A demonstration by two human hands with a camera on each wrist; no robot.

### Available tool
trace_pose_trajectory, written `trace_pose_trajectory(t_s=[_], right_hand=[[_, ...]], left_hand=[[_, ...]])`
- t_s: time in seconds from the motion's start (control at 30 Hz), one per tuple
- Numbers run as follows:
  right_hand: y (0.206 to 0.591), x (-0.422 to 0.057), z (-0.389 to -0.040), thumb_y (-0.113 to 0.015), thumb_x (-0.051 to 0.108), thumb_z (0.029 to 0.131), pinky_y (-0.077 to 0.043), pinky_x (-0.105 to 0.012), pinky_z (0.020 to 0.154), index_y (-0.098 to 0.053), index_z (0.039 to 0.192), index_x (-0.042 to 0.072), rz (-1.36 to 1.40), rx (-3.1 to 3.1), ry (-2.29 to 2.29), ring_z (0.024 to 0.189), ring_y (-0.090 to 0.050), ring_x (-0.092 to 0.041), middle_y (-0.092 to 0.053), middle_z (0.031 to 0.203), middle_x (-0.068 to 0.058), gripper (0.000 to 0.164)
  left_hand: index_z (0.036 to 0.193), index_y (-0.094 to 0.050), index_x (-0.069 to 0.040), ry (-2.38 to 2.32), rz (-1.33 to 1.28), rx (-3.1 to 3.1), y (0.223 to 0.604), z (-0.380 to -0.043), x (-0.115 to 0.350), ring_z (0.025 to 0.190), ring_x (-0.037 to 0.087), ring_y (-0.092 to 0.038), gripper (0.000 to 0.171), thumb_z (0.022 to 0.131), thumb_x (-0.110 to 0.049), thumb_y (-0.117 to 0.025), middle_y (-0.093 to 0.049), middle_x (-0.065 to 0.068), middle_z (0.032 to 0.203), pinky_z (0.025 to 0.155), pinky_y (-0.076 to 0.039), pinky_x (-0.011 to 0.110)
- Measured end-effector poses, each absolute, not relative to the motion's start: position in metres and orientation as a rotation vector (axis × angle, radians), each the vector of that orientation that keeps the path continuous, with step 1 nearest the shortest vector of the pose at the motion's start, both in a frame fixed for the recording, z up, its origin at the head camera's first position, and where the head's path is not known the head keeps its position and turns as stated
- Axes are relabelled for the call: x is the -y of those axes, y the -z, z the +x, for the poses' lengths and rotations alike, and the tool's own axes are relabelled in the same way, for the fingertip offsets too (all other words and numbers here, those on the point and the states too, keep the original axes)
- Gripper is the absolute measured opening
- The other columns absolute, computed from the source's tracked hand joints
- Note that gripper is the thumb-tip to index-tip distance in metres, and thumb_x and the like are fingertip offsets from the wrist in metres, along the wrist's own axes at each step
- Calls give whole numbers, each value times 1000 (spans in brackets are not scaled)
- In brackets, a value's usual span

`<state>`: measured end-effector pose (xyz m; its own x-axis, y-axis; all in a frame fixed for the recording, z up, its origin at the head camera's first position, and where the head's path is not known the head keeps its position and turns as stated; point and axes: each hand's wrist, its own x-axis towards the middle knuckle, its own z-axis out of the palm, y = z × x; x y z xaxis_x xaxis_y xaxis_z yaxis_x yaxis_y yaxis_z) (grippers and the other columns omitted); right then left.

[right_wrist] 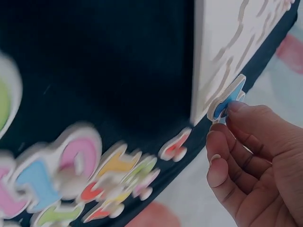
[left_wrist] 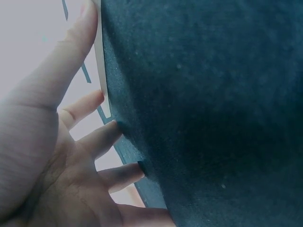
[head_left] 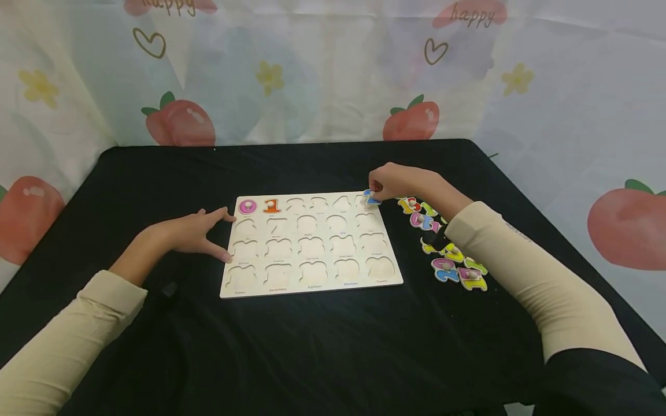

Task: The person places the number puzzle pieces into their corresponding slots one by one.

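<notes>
A pale wooden number board with rows of number-shaped recesses lies on the black cloth. In its top row sit a purple 0 and an orange 1. My left hand is at the board's left edge, thumb and index finger spread along it; in the left wrist view its other fingers extend past the board's corner. Between thumb and fingers, my right hand pinches a blue number 2 piece over the board's top right corner. The right wrist view shows this blue piece tilted at the fingertips.
Several loose colourful number pieces with knobs lie right of the board, partly hidden beneath the right forearm. Black cloth covers the table, and a patterned curtain hangs behind it.
</notes>
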<state>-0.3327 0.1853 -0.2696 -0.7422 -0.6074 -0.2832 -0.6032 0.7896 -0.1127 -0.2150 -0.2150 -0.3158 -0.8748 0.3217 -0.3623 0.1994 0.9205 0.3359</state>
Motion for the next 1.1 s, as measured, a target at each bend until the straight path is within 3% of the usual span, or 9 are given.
trace_pose_trajectory(t_s=[0.53, 1.1], right_hand=[[269, -117, -326, -61, 17, 91, -48, -32, 71, -63, 99, 6, -1033, -2593, -74, 78, -55, -18, -61, 92, -5, 14], [275, -88, -331, -63, 21, 91, -47, -31, 74, -65, 101, 6, -1002, -2576, -142, 80, -56, -17, -62, 93, -4, 17]], left_hand=[[138, -34, -11, -404, 415, -2673, 314, -216, 217, 131, 55, -16, 99, 65, -62, -74, -32, 30, 141, 94, -27, 67], [138, -35, -9, -414, 415, -2675, 314, -215, 216, 129, 56, -17, 100, 63, -61, -76, -34, 30, 140, 94, -29, 67]])
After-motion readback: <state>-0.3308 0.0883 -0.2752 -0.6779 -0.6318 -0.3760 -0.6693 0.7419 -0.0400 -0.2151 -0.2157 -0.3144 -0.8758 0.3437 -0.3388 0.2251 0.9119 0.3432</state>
